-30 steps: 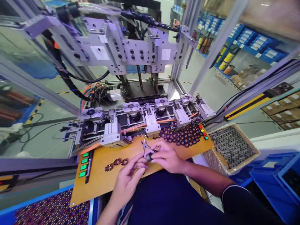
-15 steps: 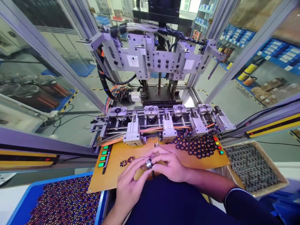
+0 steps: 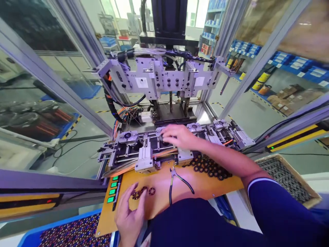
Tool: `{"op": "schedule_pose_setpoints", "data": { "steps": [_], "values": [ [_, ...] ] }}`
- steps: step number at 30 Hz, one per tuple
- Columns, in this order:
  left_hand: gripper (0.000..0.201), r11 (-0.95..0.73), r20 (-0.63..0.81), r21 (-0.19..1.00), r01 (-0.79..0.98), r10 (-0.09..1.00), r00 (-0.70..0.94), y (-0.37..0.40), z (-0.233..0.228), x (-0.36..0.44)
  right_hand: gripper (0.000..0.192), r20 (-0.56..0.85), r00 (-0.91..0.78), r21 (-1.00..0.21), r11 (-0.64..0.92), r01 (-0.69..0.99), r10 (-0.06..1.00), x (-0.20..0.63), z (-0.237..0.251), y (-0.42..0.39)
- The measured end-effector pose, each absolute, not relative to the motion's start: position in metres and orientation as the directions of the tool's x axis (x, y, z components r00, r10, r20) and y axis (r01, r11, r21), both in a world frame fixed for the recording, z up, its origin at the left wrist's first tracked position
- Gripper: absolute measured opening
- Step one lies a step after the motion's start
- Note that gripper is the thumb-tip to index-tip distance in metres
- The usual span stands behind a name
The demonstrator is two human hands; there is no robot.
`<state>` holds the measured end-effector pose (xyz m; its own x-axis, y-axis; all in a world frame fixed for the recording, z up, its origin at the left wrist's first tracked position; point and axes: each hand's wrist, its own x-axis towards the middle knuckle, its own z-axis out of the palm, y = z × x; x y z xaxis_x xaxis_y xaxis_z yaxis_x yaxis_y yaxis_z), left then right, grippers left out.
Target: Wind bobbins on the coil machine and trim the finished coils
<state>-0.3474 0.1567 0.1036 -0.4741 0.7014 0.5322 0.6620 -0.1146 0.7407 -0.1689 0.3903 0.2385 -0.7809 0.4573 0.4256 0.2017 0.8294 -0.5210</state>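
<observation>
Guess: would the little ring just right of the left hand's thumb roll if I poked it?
The ring probably wouldn't roll, because it lies flat on the board. It might slide instead, as nothing seems to hold it. Stood on edge, it could roll, since it's round.

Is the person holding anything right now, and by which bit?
The left hand is open at the small rings, none clearly in its grip. The right hand is over the machine; whether it holds anything can't be told.
</observation>
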Motion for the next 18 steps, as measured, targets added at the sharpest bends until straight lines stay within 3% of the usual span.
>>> {"op": "schedule_pose_setpoints", "data": {
  "steps": [6, 11, 18],
  "values": [
    [0.053, 0.155, 0.335, 0.837, 0.525, 0.614, -0.715, 0.146, 0.054, -0.355, 0.012, 0.282, -0.855, -0.394, 0.865, 0.31, 0.436, -0.19, 0.226, 0.458],
    [0.059, 0.205, 0.214, 0.885, 0.418, 0.619, -0.755, 0.142, 0.042, -0.356, 0.019, 0.206, -0.896, -0.311, 0.895, 0.321, 0.393, -0.19, 0.217, 0.462],
    [0.056, 0.214, 0.179, 0.896, 0.39, 0.629, -0.756, 0.145, 0.042, -0.355, 0.015, 0.113, -0.922, -0.214, 0.915, 0.343, 0.371, -0.192, 0.223, 0.466]
  ]
}}
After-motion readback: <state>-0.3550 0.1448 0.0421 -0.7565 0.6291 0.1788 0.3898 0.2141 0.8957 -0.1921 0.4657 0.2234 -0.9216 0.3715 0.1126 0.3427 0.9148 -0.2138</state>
